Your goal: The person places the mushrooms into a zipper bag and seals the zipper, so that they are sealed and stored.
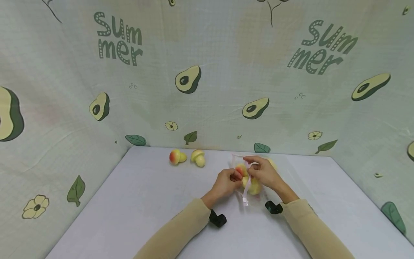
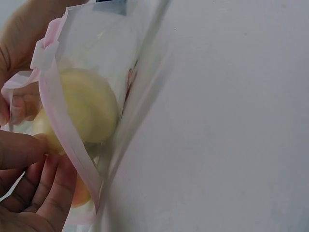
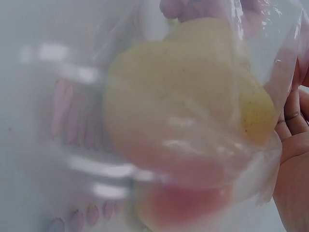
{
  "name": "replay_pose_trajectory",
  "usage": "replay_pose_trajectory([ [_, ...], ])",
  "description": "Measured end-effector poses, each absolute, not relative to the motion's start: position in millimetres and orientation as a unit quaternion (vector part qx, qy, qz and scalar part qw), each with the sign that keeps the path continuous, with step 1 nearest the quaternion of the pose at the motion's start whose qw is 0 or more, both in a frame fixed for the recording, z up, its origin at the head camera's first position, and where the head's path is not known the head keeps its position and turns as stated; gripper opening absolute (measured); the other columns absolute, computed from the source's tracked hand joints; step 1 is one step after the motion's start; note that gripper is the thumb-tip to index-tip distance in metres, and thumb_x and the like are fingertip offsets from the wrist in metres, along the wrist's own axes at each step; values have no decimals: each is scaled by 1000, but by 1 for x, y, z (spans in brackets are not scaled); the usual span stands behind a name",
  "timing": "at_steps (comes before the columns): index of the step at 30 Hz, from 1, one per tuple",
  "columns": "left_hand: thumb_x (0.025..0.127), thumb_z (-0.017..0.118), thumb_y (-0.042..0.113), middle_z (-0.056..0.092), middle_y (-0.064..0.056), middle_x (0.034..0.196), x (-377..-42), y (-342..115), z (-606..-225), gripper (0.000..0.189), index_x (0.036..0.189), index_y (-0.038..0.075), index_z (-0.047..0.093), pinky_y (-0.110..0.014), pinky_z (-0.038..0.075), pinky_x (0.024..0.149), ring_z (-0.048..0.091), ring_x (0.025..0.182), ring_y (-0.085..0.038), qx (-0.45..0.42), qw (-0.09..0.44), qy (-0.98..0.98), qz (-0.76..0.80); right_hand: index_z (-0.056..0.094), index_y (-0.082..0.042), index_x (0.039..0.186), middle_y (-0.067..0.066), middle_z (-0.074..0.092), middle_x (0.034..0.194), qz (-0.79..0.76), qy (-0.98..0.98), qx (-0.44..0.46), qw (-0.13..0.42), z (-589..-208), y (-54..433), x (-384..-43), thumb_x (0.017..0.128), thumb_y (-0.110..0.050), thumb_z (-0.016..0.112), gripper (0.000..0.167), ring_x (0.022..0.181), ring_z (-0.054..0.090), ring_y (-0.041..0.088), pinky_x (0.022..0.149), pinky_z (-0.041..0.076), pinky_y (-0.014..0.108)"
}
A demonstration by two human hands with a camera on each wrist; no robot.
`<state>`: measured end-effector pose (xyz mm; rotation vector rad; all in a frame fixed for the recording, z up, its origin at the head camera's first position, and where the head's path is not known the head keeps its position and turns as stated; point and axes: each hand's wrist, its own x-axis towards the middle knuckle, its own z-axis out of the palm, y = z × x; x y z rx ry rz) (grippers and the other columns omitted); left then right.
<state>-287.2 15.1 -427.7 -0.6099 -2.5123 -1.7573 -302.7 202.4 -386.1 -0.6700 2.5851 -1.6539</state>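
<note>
A clear plastic zip bag (image 1: pixel 238 160) with a pink zip strip (image 2: pixel 60 116) stands open between my hands, over the right of the table. My left hand (image 1: pixel 224 183) pinches the yellow stem of a toy mushroom (image 2: pixel 91 106) at the bag's mouth, with its rounded part behind the clear plastic. My right hand (image 1: pixel 263 174) grips the bag's rim by the strip. Inside the bag, a large pale yellow and pink mushroom cap (image 3: pixel 164 92) shows through the plastic, with a redder piece (image 3: pixel 186 203) beneath it. The right fingertips are partly hidden by plastic.
Two more toy mushrooms, one red and yellow (image 1: pixel 175 157) and one yellow (image 1: pixel 198 158), lie at the back of the white table (image 1: pixel 145 201). A printed cloth (image 1: pixel 220 79) hangs behind and at the sides. Black wrist cameras (image 1: pixel 218 219) sit below both hands.
</note>
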Motion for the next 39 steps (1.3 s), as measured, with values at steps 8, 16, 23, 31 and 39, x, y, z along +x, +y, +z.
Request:
replay_pose_trajectory([
  [8,80,71,0,65,4,74,-289,18,-426,6,80,6,70,-17,48,61,56,66,-1,-198,25,-813,-547,51,6,130,23,51,114,-525,823,-217,-4,-385,202,-302,85,8,55,46,56,52,12,45,40,21],
  [16,77,72,0,65,3,72,-289,22,-425,4,80,2,72,-15,47,60,55,65,1,-208,23,-816,-539,51,8,129,25,51,113,-532,815,-228,-9,-387,203,-302,84,10,55,45,55,50,9,44,38,20],
  [23,80,73,1,65,3,72,-290,13,-421,5,80,5,70,-18,49,56,57,62,-2,-181,23,-814,-551,49,8,131,27,50,115,-538,812,-225,2,-386,202,-300,87,8,55,45,57,54,22,44,42,22],
  [31,82,72,4,63,2,75,-298,-20,-415,8,84,7,66,-22,50,59,58,66,-8,-152,29,-822,-549,49,3,134,23,51,117,-523,828,-200,16,-385,202,-301,89,3,57,45,60,54,21,47,43,23],
  [39,84,72,9,64,0,83,-311,-65,-404,9,89,7,65,-27,51,69,60,78,-13,-160,82,-839,-514,51,5,132,23,50,115,-530,821,-211,9,-386,201,-300,88,5,57,44,59,53,16,49,46,25],
])
